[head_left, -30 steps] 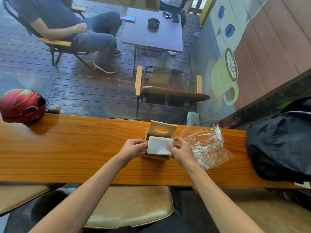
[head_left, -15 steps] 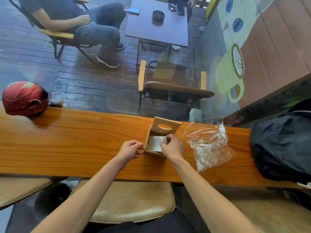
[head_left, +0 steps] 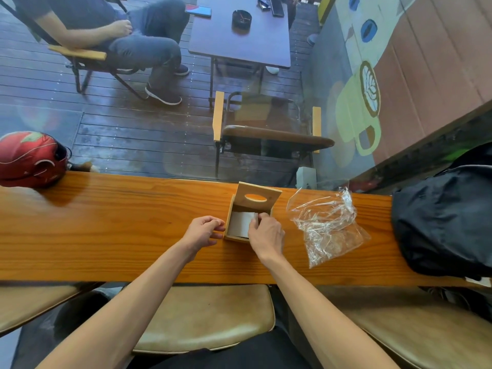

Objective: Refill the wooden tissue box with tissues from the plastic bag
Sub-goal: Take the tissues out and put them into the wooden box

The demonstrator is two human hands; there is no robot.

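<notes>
The wooden tissue box (head_left: 229, 214) stands on the wooden counter (head_left: 111, 225), its lid (head_left: 257, 196) with an oval slot tipped up at the back. A white stack of tissues (head_left: 240, 223) lies inside the box. My right hand (head_left: 265, 235) rests over the box's right side, fingertips on the tissues' right edge. My left hand (head_left: 203, 231) sits curled against the box's left wall, fingers touching it, holding nothing. The crumpled clear plastic bag (head_left: 326, 226) lies on the counter to the right of the box.
A red helmet (head_left: 30, 158) sits at the counter's far left and a black backpack (head_left: 444, 219) at its right. Beyond the counter's far edge is glass, with a seated person, a table and chairs outside. Padded stools stand below the counter's near edge.
The tissue stack, held above the box by both hands a second ago, has gone down inside it. My left hand let go and now rests beside the box; my right hand stays on the tissues.
</notes>
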